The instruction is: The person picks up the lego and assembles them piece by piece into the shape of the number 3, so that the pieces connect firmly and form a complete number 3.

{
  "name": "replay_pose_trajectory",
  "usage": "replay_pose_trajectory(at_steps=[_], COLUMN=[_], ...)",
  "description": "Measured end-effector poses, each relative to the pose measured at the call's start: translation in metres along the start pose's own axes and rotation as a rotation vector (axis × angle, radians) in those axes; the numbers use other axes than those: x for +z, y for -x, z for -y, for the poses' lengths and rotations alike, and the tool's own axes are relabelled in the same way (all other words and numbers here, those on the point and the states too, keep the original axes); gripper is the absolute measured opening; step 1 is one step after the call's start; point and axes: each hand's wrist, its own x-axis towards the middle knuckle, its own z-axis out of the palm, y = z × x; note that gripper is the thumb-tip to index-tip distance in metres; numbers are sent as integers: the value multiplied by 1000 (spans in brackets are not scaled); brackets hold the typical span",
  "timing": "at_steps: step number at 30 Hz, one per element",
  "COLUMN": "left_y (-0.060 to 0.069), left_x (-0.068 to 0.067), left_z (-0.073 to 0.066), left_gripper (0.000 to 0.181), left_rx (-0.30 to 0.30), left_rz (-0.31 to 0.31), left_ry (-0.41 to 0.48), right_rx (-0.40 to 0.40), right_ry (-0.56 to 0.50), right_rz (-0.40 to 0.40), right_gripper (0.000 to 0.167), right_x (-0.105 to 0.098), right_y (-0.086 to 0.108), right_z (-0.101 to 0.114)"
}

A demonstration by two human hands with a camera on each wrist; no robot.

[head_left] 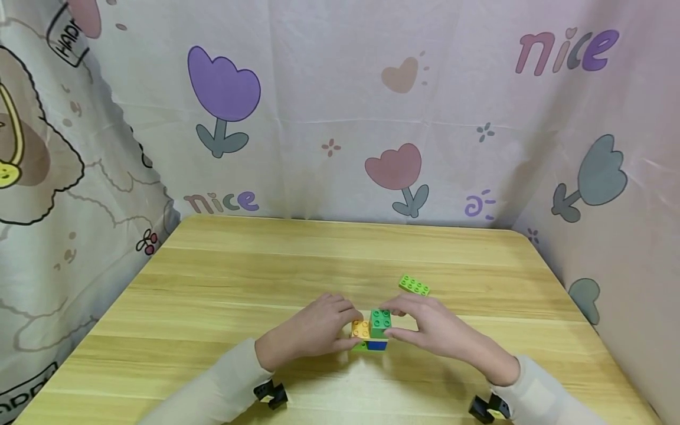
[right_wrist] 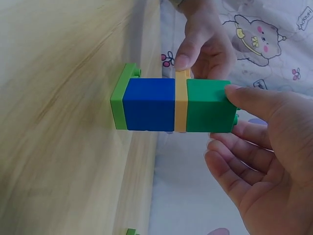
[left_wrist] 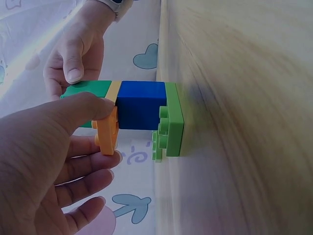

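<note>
Curled left hand [head_left: 319, 329] pinching orange plate [head_left: 360, 330], right hand [head_left: 432, 324] gripping green block [head_left: 380, 323], backdrop [head_left: 319, 77] lettered "nice"

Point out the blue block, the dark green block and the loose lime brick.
Blue block [right_wrist: 149, 105]: right wrist view, side face.
Dark green block [right_wrist: 207, 106]: right wrist view, side face.
Loose lime brick [head_left: 414, 285]: head view, studded top.

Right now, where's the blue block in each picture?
Head view: the blue block is low, just right of the middle, mostly hidden under the yellow-orange plate.
Left wrist view: the blue block is near the middle, a bit left and up.
Right wrist view: the blue block is near the middle, a bit up.
Shared landmark: the dark green block, across the plate from the blue one.
</note>
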Motion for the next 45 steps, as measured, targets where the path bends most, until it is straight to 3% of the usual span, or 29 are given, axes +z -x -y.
replay_pose_trajectory(at_steps=[6, 12, 17, 28, 36, 41, 45], left_y=[0, 0, 0, -5, -10, -12, -14], left_x=[1, 0, 1, 5, 14, 18, 20], left_z=[1, 0, -2, -11, -15, -17, -18], left_gripper=[38, 49, 52, 48, 42, 40, 40], left_rx=[8, -33, -97, -194, -243, -260, -278], left_rz=[-11, 15, -1, -141, -159, -167, -177], left_ry=[18, 59, 162, 408, 585, 657, 697], right_rx=[9, 10, 12, -15, -14, 29, 80], right_ry=[-9, -24, -23, -91, -108, -130, -124], right_rz=[-6, -22, -42, -106, -126, -120, -163], right_gripper=[40, 41, 41, 35, 35, 38, 37], right_x=[1, 1, 1, 4, 6, 3, -4], right_y=[2, 3, 5, 7, 8, 9, 11], right_z=[-1, -3, -4, -6, -6, -11, -15])
